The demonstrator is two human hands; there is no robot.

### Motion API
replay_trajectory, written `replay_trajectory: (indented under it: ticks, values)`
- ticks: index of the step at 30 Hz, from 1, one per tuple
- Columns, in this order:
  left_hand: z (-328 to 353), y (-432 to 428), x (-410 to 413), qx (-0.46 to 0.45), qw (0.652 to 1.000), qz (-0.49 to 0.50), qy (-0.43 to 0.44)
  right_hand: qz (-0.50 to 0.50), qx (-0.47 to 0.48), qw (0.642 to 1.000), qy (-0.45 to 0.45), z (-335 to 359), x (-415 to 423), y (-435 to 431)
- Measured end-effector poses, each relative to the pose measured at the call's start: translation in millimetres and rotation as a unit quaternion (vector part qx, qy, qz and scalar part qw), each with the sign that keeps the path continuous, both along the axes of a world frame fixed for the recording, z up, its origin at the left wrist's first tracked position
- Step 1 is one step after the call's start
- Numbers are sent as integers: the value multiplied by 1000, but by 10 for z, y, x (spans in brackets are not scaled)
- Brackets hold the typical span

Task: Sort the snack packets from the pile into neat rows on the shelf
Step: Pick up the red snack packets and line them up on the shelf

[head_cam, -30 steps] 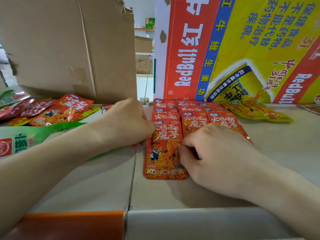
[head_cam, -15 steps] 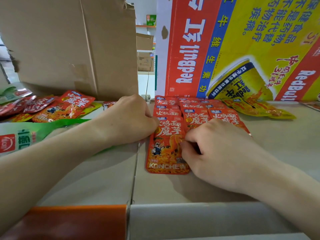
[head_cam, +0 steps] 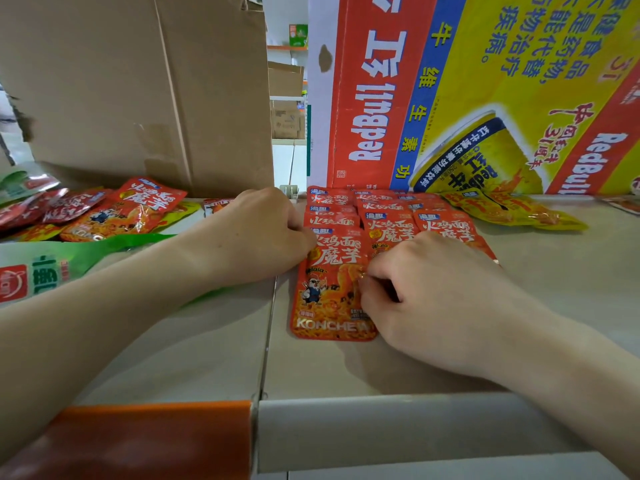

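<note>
Red-orange snack packets lie in overlapping rows [head_cam: 388,220] on the grey shelf [head_cam: 346,368], in front of the Red Bull carton. The nearest packet [head_cam: 329,292], marked KONCHEW, lies flat at the front of the left row. My left hand [head_cam: 256,237] is curled against that packet's upper left edge. My right hand [head_cam: 426,289] has its fingers curled on the packet's right edge and covers the front of the middle row. A loose pile of red packets [head_cam: 114,213] lies at the left.
A brown cardboard box [head_cam: 138,91] stands behind the pile. The Red Bull carton [head_cam: 485,91] walls off the back right. Yellow packets [head_cam: 512,213] lie to the right of the rows. A green bag [head_cam: 45,271] lies at the left. The shelf's front rail [head_cam: 381,431] runs below.
Both hands stay on the front packet; only the view has tilted slightly, so the scene sits a little higher in frame.
</note>
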State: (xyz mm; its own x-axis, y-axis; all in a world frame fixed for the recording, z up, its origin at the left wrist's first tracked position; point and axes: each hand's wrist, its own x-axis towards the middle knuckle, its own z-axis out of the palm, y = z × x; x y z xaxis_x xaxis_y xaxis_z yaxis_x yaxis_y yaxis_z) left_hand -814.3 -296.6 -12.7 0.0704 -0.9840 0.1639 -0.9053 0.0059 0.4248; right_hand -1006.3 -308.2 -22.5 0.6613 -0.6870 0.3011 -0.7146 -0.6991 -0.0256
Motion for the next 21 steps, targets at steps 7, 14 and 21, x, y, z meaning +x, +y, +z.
replay_trajectory:
  ticks: [7, 14, 21]
  values:
    - [-19, -25, 29, -4, 1000, -4, -6, 8, 3, 1000, 5, 50, 1, 64]
    - [-31, -20, 46, -14, 1000, -16, -6, 7, 5, 1000, -4, 34, 5, 38]
    - [-45, -28, 68, 1, 999, -34, 1, 16, 13, 1000, -16, 19, -7, 19]
